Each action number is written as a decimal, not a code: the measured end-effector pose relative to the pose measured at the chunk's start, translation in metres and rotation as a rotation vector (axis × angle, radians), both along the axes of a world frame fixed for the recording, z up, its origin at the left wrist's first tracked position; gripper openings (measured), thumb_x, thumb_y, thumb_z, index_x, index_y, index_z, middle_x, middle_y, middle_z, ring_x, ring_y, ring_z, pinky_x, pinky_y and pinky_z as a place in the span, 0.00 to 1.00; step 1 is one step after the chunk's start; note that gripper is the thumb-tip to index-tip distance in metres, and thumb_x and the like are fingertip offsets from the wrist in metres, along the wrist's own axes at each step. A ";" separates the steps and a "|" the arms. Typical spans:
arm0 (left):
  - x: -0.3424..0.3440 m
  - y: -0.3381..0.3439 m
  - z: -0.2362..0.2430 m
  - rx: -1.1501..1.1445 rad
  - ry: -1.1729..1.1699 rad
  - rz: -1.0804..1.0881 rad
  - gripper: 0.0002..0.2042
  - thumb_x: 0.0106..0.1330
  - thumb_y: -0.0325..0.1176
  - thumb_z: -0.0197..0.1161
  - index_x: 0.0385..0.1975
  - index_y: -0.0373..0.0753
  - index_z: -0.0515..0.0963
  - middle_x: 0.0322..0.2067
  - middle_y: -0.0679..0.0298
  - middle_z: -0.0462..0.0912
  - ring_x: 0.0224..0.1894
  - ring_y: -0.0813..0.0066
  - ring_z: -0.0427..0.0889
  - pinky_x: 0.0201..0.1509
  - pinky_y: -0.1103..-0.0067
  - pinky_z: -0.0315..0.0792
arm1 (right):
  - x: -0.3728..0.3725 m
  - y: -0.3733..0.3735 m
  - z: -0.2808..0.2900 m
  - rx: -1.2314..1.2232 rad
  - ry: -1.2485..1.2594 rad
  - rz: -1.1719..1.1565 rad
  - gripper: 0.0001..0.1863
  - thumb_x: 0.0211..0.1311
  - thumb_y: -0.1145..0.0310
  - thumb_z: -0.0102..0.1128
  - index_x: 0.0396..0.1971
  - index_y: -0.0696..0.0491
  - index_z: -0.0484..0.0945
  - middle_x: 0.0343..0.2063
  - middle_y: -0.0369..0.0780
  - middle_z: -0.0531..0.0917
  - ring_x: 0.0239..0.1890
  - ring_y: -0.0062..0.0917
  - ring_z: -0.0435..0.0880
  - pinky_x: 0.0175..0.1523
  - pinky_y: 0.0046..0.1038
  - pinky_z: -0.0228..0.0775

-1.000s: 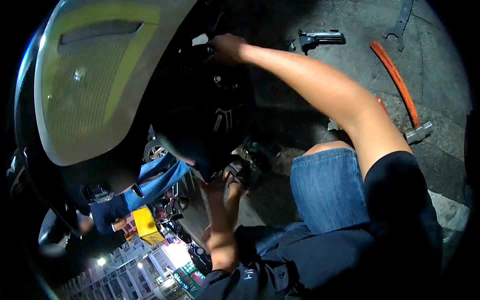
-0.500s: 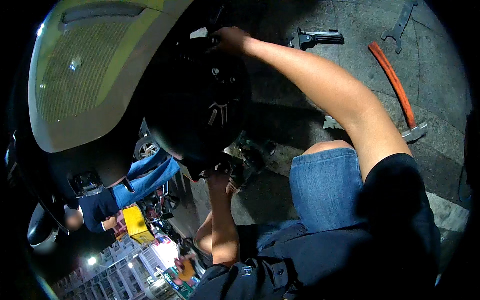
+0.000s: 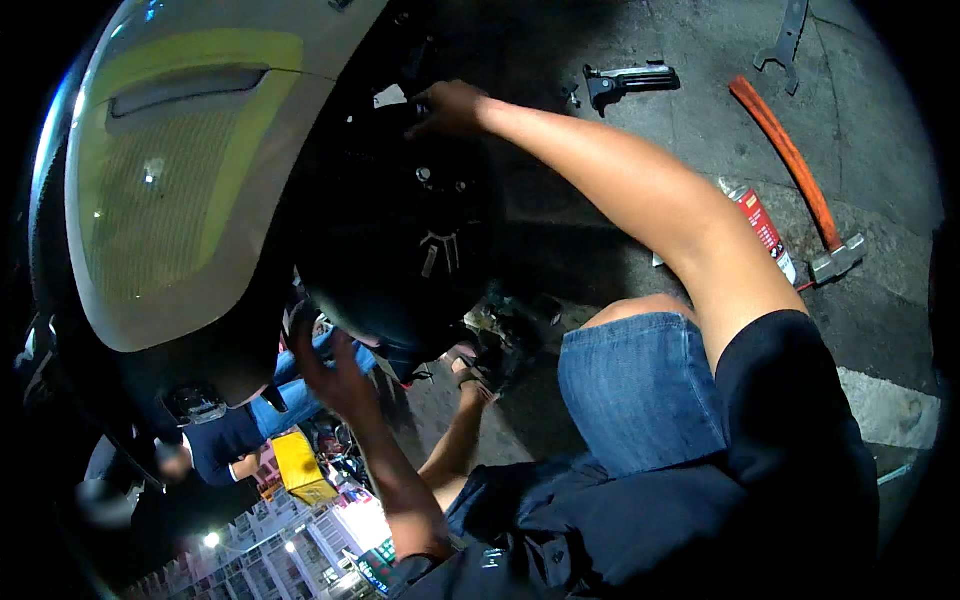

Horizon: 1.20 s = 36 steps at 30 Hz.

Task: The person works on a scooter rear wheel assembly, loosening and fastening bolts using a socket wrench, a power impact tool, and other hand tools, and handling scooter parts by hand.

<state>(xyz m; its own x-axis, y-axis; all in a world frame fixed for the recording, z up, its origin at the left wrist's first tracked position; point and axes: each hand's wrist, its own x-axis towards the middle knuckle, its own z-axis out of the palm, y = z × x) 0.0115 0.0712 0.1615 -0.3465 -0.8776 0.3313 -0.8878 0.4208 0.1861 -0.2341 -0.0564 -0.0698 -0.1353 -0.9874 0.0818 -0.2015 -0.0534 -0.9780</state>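
A scooter with a grey and yellow-green body panel fills the upper left. Beside it is a dark, rounded wheel or engine part with shiny bolts, mostly in shadow. At the upper edge of this part, my right hand has its fingers curled against it, near a small pale piece; what they grip is too dark to make out. My left hand is raised below the scooter's body, just left of the dark part. Its fingers are apart and it appears to hold nothing.
On the ground to the right lie an orange-handled hammer, a red and white can, a flat metal wrench and a black and silver bracket-like piece. Another person and a yellow box are at the lower left.
My left hand has come away from the underside of the dark part and moved left, its fingers opening. My right hand stays at the upper edge. The view has shifted slightly, revealing the can.
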 end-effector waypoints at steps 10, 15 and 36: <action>-0.071 -0.182 -0.042 0.667 -0.784 0.018 0.27 0.62 0.46 0.56 0.54 0.30 0.66 0.52 0.43 0.70 0.55 0.49 0.69 0.59 0.69 0.62 | 0.008 0.013 0.008 0.040 -0.008 0.001 0.31 0.51 0.46 0.60 0.54 0.48 0.71 0.47 0.46 0.77 0.49 0.39 0.76 0.51 0.34 0.69; -0.046 -0.205 -0.057 0.723 -0.729 0.037 0.27 0.62 0.46 0.55 0.54 0.30 0.66 0.52 0.43 0.70 0.55 0.49 0.69 0.59 0.69 0.62 | 0.026 0.066 0.003 -0.038 -0.155 -0.214 0.28 0.54 0.49 0.59 0.52 0.50 0.72 0.32 0.48 0.82 0.36 0.43 0.81 0.43 0.37 0.71; -0.055 -0.208 -0.061 0.756 -0.681 -0.031 0.25 0.64 0.45 0.52 0.53 0.30 0.67 0.53 0.44 0.69 0.55 0.50 0.69 0.60 0.69 0.61 | -0.053 0.080 -0.130 0.309 0.770 0.018 0.10 0.55 0.71 0.49 0.37 0.53 0.76 0.35 0.50 0.78 0.39 0.44 0.80 0.41 0.42 0.73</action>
<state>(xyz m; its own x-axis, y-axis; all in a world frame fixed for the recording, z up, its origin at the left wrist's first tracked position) -0.0436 -0.1365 0.1001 -0.2803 -0.7631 -0.5824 -0.8951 0.4270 -0.1286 -0.2874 0.0231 -0.1998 -0.1357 -0.9822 -0.1300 -0.8227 0.1848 -0.5376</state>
